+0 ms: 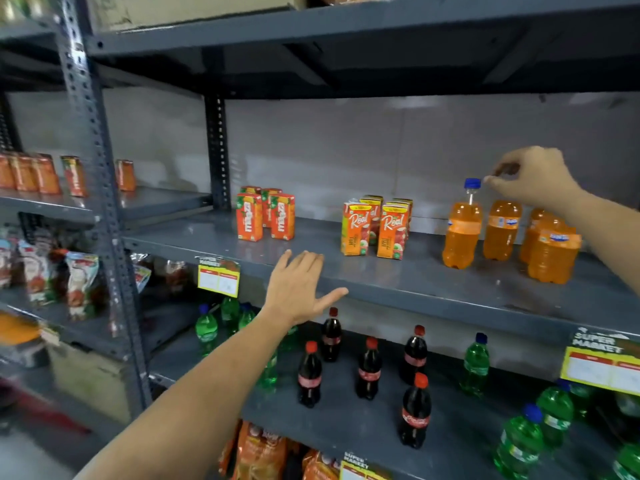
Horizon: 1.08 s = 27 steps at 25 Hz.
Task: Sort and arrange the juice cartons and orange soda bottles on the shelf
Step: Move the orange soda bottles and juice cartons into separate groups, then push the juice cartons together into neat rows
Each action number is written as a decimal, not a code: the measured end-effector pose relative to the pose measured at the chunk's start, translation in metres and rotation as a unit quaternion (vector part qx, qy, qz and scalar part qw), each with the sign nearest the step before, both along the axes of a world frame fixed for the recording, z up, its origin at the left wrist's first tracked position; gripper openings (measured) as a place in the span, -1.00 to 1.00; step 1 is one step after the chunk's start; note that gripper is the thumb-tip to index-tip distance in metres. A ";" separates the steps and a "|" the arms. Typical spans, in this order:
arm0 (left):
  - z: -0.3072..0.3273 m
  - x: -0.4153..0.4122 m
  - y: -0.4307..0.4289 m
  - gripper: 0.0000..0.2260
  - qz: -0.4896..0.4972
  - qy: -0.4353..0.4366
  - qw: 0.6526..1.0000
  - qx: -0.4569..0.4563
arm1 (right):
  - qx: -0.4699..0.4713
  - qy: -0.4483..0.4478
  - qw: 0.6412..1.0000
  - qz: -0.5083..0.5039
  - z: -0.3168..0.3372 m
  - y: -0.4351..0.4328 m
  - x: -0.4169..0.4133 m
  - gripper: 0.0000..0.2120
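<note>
On the grey middle shelf [398,289] stand three groups. At the left are orange Maaza cartons [265,216], in the middle several Real juice cartons [377,226], at the right several orange soda bottles [462,233] with blue caps. My left hand [298,289] hovers open, fingers spread, over the shelf's front edge below the Maaza cartons, holding nothing. My right hand [530,176] is above the soda bottles, fingers pinched together just right of the front-left bottle's cap; whether it grips another bottle's cap I cannot tell.
Below, a shelf holds cola bottles [369,368] and green soda bottles [476,365]. Yellow price tags [218,280] hang from the shelf edges. The neighbouring rack at the left carries more orange cartons [31,174] and snack packets [81,282]. A perforated steel post [100,188] separates the racks.
</note>
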State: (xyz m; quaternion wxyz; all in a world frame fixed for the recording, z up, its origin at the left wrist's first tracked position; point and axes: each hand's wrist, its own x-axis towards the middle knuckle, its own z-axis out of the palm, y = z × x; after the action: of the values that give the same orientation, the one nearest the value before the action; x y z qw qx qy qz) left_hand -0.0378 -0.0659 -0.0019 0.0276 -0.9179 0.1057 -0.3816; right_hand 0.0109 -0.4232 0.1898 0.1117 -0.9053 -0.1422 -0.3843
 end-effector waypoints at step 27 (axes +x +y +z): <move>-0.003 0.092 0.278 -0.17 -0.137 -0.022 0.990 0.028 | -0.059 0.245 0.967 0.044 -0.029 0.474 0.089 -0.52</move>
State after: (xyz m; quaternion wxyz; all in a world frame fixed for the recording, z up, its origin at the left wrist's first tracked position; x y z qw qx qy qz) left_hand 0.0544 0.2117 -0.0049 0.0036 -0.8851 0.2402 -0.3986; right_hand 0.1000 0.0512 0.1607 0.1060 -0.9697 -0.1723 -0.1369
